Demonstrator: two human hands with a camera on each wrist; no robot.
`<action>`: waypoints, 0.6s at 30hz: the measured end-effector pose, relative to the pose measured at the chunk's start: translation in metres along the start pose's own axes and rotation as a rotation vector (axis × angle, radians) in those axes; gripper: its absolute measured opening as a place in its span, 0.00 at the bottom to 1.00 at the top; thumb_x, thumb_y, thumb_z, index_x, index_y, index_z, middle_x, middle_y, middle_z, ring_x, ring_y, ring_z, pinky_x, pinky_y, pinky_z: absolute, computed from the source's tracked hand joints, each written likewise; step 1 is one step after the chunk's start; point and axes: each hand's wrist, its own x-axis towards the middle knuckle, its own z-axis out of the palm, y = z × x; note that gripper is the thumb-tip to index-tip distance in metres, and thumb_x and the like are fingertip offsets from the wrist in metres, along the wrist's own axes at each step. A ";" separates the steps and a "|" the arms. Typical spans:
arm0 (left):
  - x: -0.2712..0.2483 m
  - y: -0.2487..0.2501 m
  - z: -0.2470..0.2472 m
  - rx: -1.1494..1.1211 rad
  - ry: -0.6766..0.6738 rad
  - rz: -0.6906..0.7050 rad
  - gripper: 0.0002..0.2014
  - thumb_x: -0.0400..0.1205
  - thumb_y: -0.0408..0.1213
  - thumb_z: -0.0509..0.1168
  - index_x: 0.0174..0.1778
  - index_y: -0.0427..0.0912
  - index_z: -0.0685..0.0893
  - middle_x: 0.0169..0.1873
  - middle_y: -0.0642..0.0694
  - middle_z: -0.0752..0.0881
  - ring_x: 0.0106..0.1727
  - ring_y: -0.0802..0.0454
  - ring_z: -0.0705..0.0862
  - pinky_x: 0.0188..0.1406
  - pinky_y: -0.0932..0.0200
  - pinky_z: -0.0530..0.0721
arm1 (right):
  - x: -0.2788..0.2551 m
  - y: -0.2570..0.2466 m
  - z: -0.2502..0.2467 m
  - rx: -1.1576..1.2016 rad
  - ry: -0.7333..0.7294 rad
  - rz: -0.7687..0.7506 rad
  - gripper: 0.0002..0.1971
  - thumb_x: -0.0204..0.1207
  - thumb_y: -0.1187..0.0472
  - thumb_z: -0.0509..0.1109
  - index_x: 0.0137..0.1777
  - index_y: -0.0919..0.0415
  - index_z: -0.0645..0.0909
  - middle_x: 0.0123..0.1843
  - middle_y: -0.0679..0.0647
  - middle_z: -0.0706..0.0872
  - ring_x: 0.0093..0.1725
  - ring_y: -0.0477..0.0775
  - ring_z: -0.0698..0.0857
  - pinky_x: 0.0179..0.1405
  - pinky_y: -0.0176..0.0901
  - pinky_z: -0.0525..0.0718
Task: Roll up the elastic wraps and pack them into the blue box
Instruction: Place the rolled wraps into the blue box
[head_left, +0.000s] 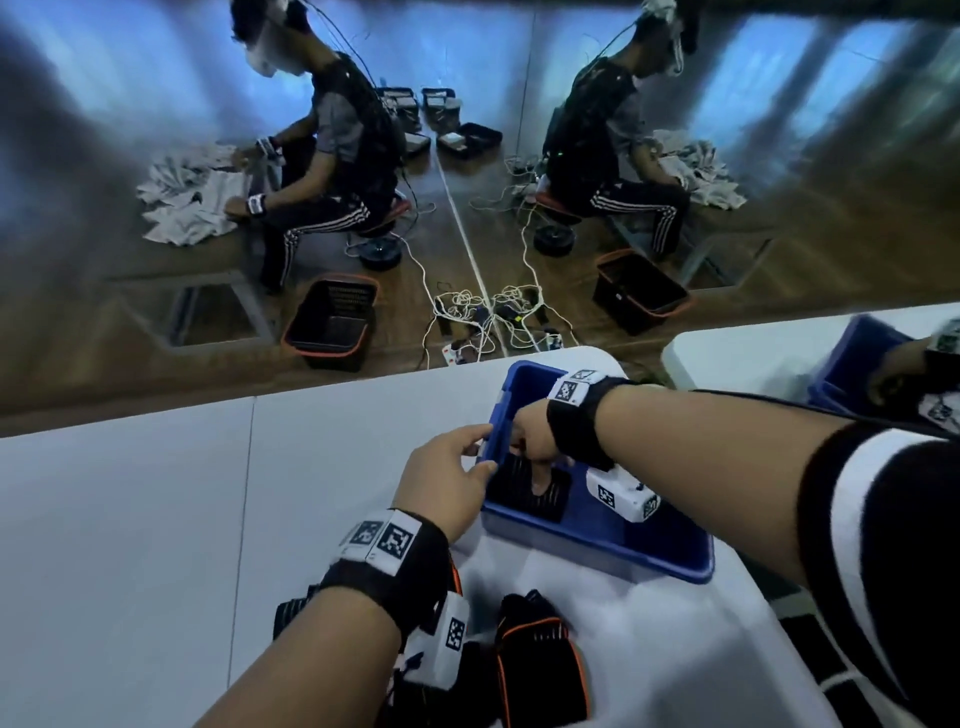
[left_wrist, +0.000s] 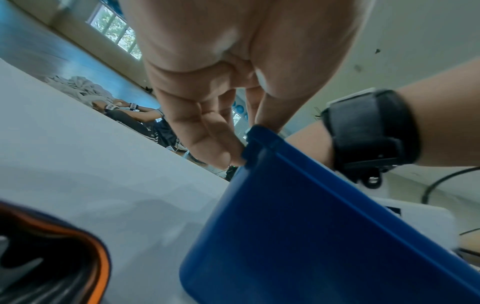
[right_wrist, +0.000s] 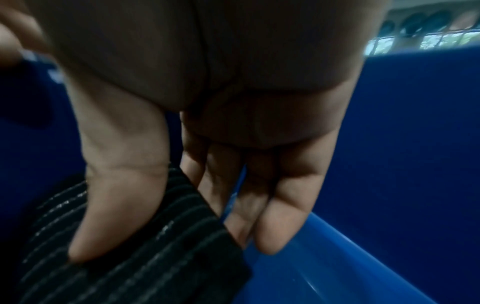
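The blue box (head_left: 597, 551) stands on the white table (head_left: 156, 519), near its right end. Inside it, my right hand (head_left: 537, 475) holds a black ribbed rolled wrap (head_left: 511, 493) against the box floor near the left wall. In the right wrist view the thumb lies on one side of the wrap (right_wrist: 155, 267) and the fingers (right_wrist: 270, 226) on the other, by the blue wall (right_wrist: 415, 144). My left hand (head_left: 480, 449) pinches the box's left rim; its fingers (left_wrist: 221, 148) press the corner of the box (left_wrist: 311, 236). A loose black wrap with orange trim (head_left: 540, 654) lies under my left forearm.
Another black wrap end (head_left: 291, 616) pokes out left of my left wrist. The orange-trimmed wrap (left_wrist: 52, 257) lies close to the box's near side. Past the table's far edge are a mirror wall, a seated person (head_left: 337, 156), black baskets (head_left: 332, 322) and cables on the floor.
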 end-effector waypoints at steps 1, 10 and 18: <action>-0.001 0.001 0.001 -0.003 0.007 -0.005 0.21 0.80 0.38 0.71 0.70 0.57 0.84 0.59 0.51 0.88 0.63 0.54 0.84 0.69 0.57 0.78 | 0.008 -0.004 0.001 -0.058 -0.040 -0.006 0.21 0.69 0.53 0.82 0.56 0.67 0.86 0.48 0.60 0.92 0.27 0.47 0.81 0.15 0.31 0.75; -0.009 0.007 0.007 0.007 0.038 -0.058 0.21 0.83 0.38 0.67 0.72 0.59 0.81 0.63 0.51 0.86 0.66 0.53 0.82 0.71 0.58 0.76 | 0.035 0.000 0.016 0.103 -0.145 0.033 0.21 0.67 0.56 0.85 0.58 0.55 0.83 0.54 0.67 0.91 0.52 0.65 0.91 0.58 0.63 0.89; -0.012 0.011 0.008 -0.002 0.064 -0.071 0.20 0.83 0.38 0.67 0.71 0.59 0.82 0.60 0.50 0.87 0.64 0.52 0.83 0.70 0.55 0.78 | 0.032 0.016 0.023 0.243 -0.058 0.042 0.22 0.59 0.54 0.88 0.48 0.65 0.88 0.44 0.60 0.93 0.41 0.60 0.92 0.51 0.60 0.91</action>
